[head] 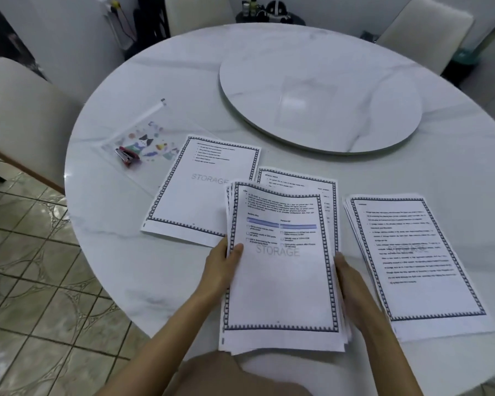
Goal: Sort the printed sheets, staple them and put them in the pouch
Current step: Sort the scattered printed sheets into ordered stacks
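A stack of printed sheets (283,281) with dark patterned borders is held above the table's near edge. My left hand (222,264) grips its left edge, thumb on top. My right hand (352,284) holds its right edge, fingers mostly hidden under the paper. One sheet (200,190) lies flat to the left. Another sheet (306,180) peeks out behind the held stack. A fanned pile of sheets (417,261) lies to the right. A clear pouch (143,141) with cartoon prints lies at the far left, and a red stapler (127,157) rests on it.
The round white marble table (155,270) carries a lazy Susan (320,90) at its centre. Pale chairs stand at the left (20,110) and far right (429,32). Tiled floor shows at lower left.
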### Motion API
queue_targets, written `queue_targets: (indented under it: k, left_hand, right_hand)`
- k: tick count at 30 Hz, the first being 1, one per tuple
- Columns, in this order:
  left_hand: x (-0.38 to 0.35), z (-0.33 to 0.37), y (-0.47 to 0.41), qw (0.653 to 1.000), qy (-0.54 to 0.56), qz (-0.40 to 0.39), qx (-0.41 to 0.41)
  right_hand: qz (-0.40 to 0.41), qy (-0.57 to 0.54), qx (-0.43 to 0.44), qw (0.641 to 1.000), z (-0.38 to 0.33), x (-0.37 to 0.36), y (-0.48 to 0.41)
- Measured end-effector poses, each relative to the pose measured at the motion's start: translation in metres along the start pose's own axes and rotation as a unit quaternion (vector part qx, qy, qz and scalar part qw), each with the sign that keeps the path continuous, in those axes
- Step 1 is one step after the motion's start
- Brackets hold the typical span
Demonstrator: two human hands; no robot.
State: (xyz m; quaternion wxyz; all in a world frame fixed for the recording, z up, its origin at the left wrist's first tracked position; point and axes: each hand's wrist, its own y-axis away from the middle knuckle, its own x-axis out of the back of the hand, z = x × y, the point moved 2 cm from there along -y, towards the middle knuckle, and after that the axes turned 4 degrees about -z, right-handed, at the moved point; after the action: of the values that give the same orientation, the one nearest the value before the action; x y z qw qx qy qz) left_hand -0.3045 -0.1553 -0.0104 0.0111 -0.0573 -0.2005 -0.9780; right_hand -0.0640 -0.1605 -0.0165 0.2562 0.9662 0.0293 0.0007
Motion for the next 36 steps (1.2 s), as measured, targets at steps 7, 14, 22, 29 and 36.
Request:
queue_targets:
  k: [7, 14, 22, 29, 36]
  left_hand:
    - [0.009, 0.062, 0.004, 0.983, 0.011, 0.090, -0.162]
    - [0.014, 0.065, 0.020, 0.962, 0.048, 0.121, -0.241]
    - [0.014, 0.020, 0.014, 0.976, -0.016, 0.113, -0.188]
    - [0.005, 0.044, -0.001, 0.982, -0.021, 0.064, -0.174]
    - [0.007, 0.020, -0.021, 0.992, -0.075, 0.040, -0.094]
  right_hand:
    - [0.129, 0.045, 0.241, 0.961, -0.037, -0.022, 0.001]
    - [0.107, -0.014, 0.267, 0.957, -0.037, -0.040, 0.011]
    - [0.100, -0.007, 0.209, 0.973, -0.019, -0.044, 0.010]
    - [0.143, 0.015, 0.214, 0.966, -0.033, -0.022, 0.006]
    - [0.163, 0.091, 0.156, 0.970, -0.018, 0.006, 0.005]
